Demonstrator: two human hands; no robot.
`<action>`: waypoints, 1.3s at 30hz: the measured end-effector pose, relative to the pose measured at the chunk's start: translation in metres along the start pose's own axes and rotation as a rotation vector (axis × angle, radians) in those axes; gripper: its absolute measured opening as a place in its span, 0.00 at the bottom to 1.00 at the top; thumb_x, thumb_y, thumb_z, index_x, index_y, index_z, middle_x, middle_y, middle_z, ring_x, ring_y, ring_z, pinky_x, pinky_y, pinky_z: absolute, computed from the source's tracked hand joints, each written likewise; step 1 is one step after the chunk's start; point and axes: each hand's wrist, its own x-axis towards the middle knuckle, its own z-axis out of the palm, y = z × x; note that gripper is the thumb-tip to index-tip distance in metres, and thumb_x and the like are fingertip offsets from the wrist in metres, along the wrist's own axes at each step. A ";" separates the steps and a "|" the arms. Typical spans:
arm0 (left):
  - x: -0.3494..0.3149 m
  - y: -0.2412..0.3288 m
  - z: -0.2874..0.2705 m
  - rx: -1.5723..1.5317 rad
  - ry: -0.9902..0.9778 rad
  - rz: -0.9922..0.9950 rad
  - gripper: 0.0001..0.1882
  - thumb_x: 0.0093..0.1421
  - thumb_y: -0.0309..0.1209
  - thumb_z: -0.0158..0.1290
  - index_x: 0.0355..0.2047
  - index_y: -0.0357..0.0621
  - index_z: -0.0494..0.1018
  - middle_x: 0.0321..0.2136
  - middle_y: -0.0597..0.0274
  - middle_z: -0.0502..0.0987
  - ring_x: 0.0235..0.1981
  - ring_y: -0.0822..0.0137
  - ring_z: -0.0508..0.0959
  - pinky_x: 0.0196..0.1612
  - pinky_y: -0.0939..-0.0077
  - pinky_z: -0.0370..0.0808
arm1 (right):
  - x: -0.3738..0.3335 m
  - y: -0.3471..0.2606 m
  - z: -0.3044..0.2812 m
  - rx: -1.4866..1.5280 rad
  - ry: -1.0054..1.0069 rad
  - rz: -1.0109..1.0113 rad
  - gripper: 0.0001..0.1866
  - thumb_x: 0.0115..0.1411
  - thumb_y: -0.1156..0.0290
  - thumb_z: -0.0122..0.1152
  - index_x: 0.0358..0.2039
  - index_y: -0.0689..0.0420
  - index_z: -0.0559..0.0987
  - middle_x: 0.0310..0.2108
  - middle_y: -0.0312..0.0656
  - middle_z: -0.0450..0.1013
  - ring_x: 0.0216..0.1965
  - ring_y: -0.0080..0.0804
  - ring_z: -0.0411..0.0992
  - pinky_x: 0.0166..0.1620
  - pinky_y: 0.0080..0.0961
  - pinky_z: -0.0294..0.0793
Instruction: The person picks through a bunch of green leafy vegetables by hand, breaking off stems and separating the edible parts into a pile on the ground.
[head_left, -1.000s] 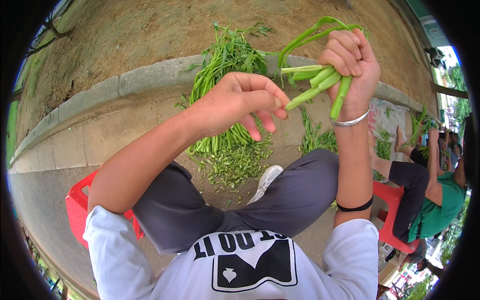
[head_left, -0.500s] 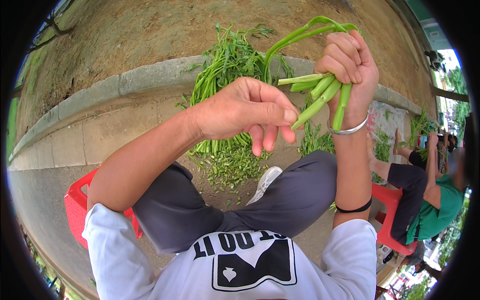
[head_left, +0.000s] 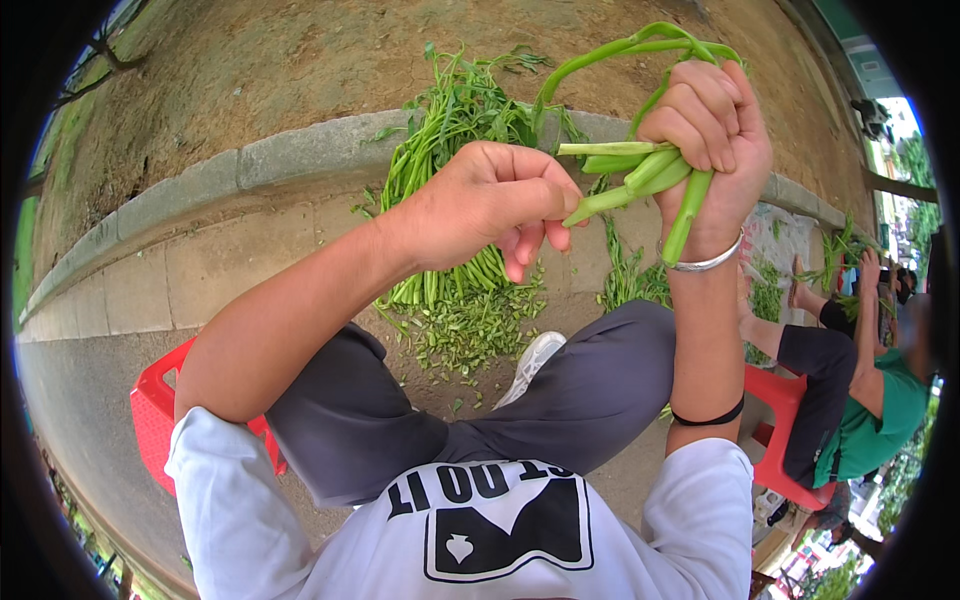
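Observation:
In my right hand is a small bunch of green vegetable stems, closed in my fist. Their thick cut ends point left and down, while long thin stalks arch over the top of the hand. My left hand pinches the tip of one thick stem between thumb and fingers; the other fingers are loosely curled. Beyond the left forearm, a large heap of leafy green stems leans over the curb. Short chopped stem pieces lie scattered below that heap, by my shoe.
A stone curb curves across, with bare soil behind it. More greens lie beyond my right knee. A person in a green top sits at the right on a red stool. My own red stool shows at left.
My right hand has shifted slightly right with the bunch. My left hand has moved a little left and up, and the pinched stem now points more sideways.

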 end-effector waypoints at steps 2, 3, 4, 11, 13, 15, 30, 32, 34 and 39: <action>0.002 0.000 -0.001 -0.067 0.002 -0.036 0.08 0.55 0.29 0.47 0.29 0.34 0.71 0.18 0.59 0.73 0.09 0.78 0.68 0.12 0.85 0.68 | 0.000 -0.001 0.000 0.004 -0.016 -0.008 0.14 0.61 0.66 0.39 0.21 0.56 0.64 0.14 0.30 0.56 0.10 0.16 0.53 0.17 0.17 0.53; 0.004 0.000 -0.002 -0.101 0.005 -0.054 0.08 0.54 0.29 0.47 0.29 0.34 0.70 0.18 0.59 0.73 0.09 0.78 0.68 0.12 0.85 0.68 | 0.001 0.000 0.000 -0.015 -0.028 -0.016 0.14 0.61 0.65 0.39 0.21 0.56 0.64 0.14 0.30 0.56 0.10 0.16 0.53 0.17 0.17 0.53; 0.006 -0.001 -0.002 -0.129 0.007 -0.067 0.08 0.54 0.29 0.48 0.29 0.34 0.70 0.18 0.59 0.73 0.09 0.78 0.68 0.12 0.85 0.68 | 0.000 0.000 0.001 -0.033 -0.039 -0.024 0.14 0.61 0.65 0.39 0.21 0.56 0.64 0.14 0.30 0.56 0.10 0.16 0.53 0.17 0.17 0.53; 0.011 -0.008 -0.012 -0.116 0.107 -0.162 0.08 0.52 0.29 0.51 0.28 0.35 0.72 0.18 0.62 0.73 0.11 0.79 0.69 0.14 0.83 0.70 | 0.000 -0.006 0.009 -0.083 -0.162 -0.015 0.14 0.62 0.65 0.39 0.21 0.56 0.65 0.14 0.29 0.56 0.10 0.16 0.53 0.17 0.16 0.54; 0.010 -0.010 -0.010 0.039 0.099 -0.208 0.07 0.52 0.28 0.52 0.28 0.36 0.72 0.18 0.63 0.74 0.11 0.79 0.69 0.13 0.84 0.69 | 0.000 -0.009 0.008 -0.109 -0.146 -0.034 0.14 0.62 0.65 0.39 0.21 0.56 0.65 0.14 0.29 0.55 0.10 0.15 0.53 0.17 0.16 0.54; 0.005 -0.006 -0.008 0.267 0.043 -0.220 0.06 0.51 0.27 0.54 0.28 0.37 0.72 0.18 0.65 0.74 0.12 0.80 0.70 0.14 0.85 0.69 | -0.001 -0.010 0.006 -0.135 -0.120 -0.047 0.14 0.62 0.65 0.39 0.21 0.56 0.65 0.14 0.29 0.55 0.10 0.15 0.53 0.17 0.16 0.53; -0.009 0.010 -0.005 0.437 0.072 -0.010 0.11 0.49 0.31 0.60 0.29 0.38 0.74 0.16 0.69 0.72 0.14 0.83 0.68 0.15 0.90 0.65 | 0.003 0.000 -0.008 -0.266 0.089 -0.085 0.13 0.62 0.67 0.38 0.21 0.55 0.62 0.14 0.29 0.55 0.10 0.16 0.51 0.16 0.16 0.53; -0.007 0.005 -0.006 0.447 0.115 0.032 0.10 0.50 0.32 0.59 0.28 0.37 0.74 0.16 0.69 0.72 0.13 0.83 0.68 0.15 0.89 0.65 | 0.003 0.002 -0.009 -0.298 0.145 -0.115 0.13 0.61 0.65 0.39 0.21 0.53 0.64 0.14 0.28 0.55 0.09 0.15 0.50 0.16 0.16 0.51; -0.006 0.002 -0.005 0.450 0.150 0.056 0.09 0.51 0.32 0.58 0.27 0.37 0.75 0.15 0.69 0.72 0.13 0.83 0.68 0.15 0.89 0.65 | 0.004 0.003 -0.009 -0.301 0.164 -0.132 0.13 0.61 0.65 0.39 0.21 0.53 0.64 0.13 0.28 0.55 0.09 0.15 0.50 0.16 0.16 0.51; -0.002 -0.002 -0.002 0.442 0.184 0.030 0.09 0.53 0.32 0.56 0.27 0.37 0.74 0.15 0.69 0.71 0.12 0.82 0.68 0.14 0.88 0.65 | 0.006 0.005 -0.010 -0.325 0.211 -0.171 0.13 0.61 0.65 0.39 0.20 0.53 0.63 0.13 0.28 0.55 0.09 0.16 0.50 0.16 0.16 0.51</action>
